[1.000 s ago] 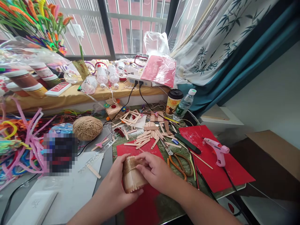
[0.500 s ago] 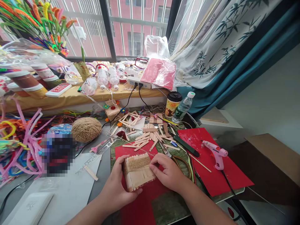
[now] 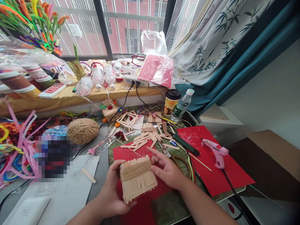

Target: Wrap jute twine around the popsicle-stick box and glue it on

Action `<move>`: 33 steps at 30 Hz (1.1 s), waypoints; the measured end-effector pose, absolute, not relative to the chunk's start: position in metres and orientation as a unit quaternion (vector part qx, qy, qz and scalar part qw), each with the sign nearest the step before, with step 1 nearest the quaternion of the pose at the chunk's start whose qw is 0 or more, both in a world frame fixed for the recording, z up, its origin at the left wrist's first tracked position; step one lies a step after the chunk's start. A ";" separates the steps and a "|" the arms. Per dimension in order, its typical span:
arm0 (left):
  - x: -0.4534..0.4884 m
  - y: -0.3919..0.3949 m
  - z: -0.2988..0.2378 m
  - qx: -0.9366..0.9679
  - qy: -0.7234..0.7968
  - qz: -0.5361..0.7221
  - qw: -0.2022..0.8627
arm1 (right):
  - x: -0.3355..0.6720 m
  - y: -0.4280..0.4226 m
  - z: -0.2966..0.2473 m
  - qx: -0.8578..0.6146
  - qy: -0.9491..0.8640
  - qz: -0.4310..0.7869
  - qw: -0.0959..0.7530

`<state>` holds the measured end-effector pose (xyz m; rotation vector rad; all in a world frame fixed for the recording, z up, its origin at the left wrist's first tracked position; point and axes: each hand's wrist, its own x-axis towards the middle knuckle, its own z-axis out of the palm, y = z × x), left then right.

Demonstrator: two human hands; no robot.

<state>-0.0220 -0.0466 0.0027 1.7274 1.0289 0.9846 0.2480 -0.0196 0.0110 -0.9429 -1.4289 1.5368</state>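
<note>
I hold a small box made of wooden ice-cream sticks (image 3: 138, 184), with brown twine wound round its upper part. My left hand (image 3: 112, 193) grips it from the left and below. My right hand (image 3: 167, 170) rests against its right side, fingers partly spread, the thumb and forefinger touching the twine band. The box hangs just above a red sheet (image 3: 140, 209) on the table.
A ball of twine (image 3: 82, 130) lies to the left, loose sticks (image 3: 146, 137) behind the box, scissors (image 3: 178, 159) and a pink glue gun (image 3: 217, 153) on red paper to the right. A cup (image 3: 171, 102) and water bottle (image 3: 182, 105) stand further back. Pipe cleaners (image 3: 18, 147) crowd the left.
The box has been turned and lifted, so its broad side now faces up. My right hand has slid from its top to its right side.
</note>
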 end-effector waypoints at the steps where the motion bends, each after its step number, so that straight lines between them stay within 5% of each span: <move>1: -0.022 -0.047 0.003 0.690 0.408 0.395 0.449 | 0.249 -0.019 0.012 -0.362 -0.571 0.617 0.403; 13: -0.032 -0.034 0.017 0.725 0.392 0.310 0.475 | 0.249 -0.017 0.010 -0.375 -0.596 0.607 0.368; 19: -0.049 -0.015 0.033 0.772 0.455 0.150 0.417 | 0.240 -0.013 0.019 -0.421 -0.656 0.552 0.296; 33: 0.005 -0.035 0.047 0.867 0.454 0.128 0.160 | 0.206 -0.024 0.019 -0.467 -0.679 0.482 0.296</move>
